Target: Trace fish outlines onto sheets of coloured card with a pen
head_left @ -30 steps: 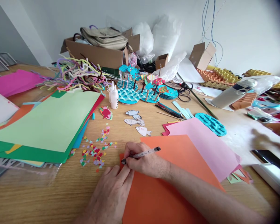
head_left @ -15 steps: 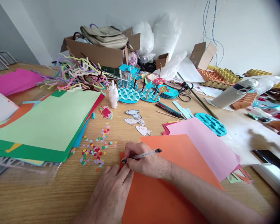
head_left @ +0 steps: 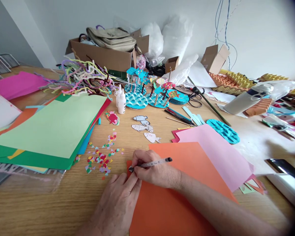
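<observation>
From here, the right hand pinches a pen over the orange sheet at six o'clock; the left hand lies palm down across its left edge. What I can see of the sheet is blank, so marking looks barely begun, though the tip's line is hidden. Towards twelve o'clock, pale fish lie cut out; farther, colourful fish seem finished.

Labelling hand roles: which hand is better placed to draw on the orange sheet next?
Right, likely: the right hand grips the pen near the left edge of the orange sheet. The left hand lies palm down at that edge, holding no visible pen.
</observation>
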Demonstrator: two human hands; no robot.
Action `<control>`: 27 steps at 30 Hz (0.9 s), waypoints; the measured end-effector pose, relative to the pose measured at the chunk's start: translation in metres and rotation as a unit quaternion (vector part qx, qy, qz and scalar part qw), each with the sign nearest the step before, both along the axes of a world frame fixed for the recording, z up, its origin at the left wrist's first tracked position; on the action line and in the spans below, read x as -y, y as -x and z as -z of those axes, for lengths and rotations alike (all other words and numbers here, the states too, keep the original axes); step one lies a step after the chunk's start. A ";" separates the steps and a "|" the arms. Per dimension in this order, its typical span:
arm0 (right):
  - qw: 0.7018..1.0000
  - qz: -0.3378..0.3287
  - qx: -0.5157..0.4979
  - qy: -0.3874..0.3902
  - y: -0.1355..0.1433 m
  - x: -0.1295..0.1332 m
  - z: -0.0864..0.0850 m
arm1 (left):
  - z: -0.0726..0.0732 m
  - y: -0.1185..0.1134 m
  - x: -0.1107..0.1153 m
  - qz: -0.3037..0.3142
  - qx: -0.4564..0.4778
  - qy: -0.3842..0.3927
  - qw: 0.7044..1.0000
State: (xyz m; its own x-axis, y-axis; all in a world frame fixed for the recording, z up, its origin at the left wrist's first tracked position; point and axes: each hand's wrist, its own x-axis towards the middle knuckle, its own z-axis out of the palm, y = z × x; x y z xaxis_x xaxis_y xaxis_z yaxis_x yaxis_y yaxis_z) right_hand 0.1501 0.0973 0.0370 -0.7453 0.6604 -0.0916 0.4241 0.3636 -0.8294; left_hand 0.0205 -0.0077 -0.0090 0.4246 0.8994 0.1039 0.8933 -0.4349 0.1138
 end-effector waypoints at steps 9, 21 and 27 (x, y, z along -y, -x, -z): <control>1.000 -0.020 -0.001 -0.014 0.002 -0.001 -0.003 | -0.003 -0.001 -0.001 0.001 -0.014 0.011 1.000; 0.992 0.083 -0.059 -0.075 -0.033 -0.003 0.001 | -0.004 0.003 -0.002 0.018 -0.037 -0.007 0.999; 0.977 0.020 0.020 -0.212 -0.055 0.000 0.013 | 0.005 0.006 0.001 0.010 -0.046 -0.034 0.998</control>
State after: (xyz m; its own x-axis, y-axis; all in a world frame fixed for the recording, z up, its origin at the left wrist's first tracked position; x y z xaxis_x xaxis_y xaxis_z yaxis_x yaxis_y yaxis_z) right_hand 0.2048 0.0969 0.0236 -0.7190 0.6745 0.1675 0.4749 0.6527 -0.5903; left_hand 0.0147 -0.0083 -0.0137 0.4529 0.8829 0.1237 0.8897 -0.4566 0.0014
